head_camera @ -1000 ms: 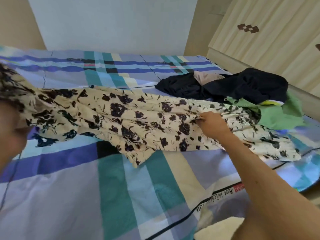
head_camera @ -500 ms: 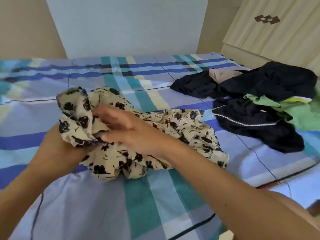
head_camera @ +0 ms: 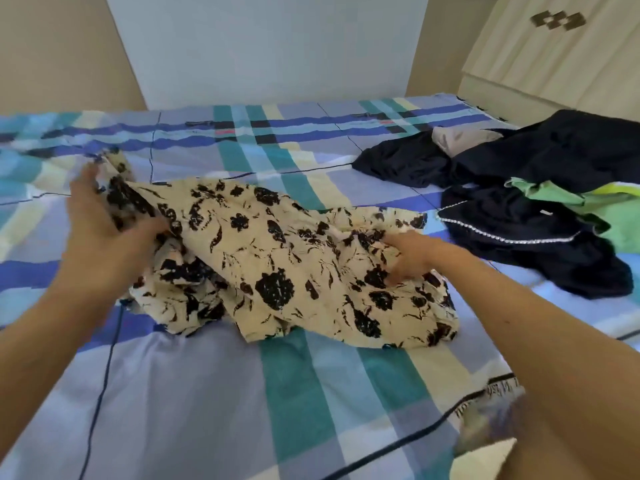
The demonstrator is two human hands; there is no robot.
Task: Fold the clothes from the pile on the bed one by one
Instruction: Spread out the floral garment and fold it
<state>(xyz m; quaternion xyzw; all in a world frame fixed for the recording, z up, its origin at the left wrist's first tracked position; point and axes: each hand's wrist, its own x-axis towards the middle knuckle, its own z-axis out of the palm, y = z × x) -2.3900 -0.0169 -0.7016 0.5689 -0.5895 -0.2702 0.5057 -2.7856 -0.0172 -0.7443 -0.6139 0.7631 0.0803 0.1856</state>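
Note:
A cream garment with black flower print (head_camera: 277,265) lies bunched in the middle of the bed. My left hand (head_camera: 104,223) holds its raised left end, thumb pinching the cloth against the palm. At the garment's right side my right hand (head_camera: 412,258) grips a fold of the fabric with curled fingers. The pile of clothes (head_camera: 540,202) sits at the right: dark navy pieces, one with a white dotted trim, a green one and a beige one.
The bed is covered by a plaid sheet (head_camera: 242,393) in blue, teal and lilac. A pale wooden wardrobe (head_camera: 554,53) stands behind the pile at the right. A white wall panel (head_camera: 263,46) rises behind the bed.
The garment was bundled between both hands half a second ago. Now it is spread wider: my right hand has moved right along the cloth, my left holds the left end.

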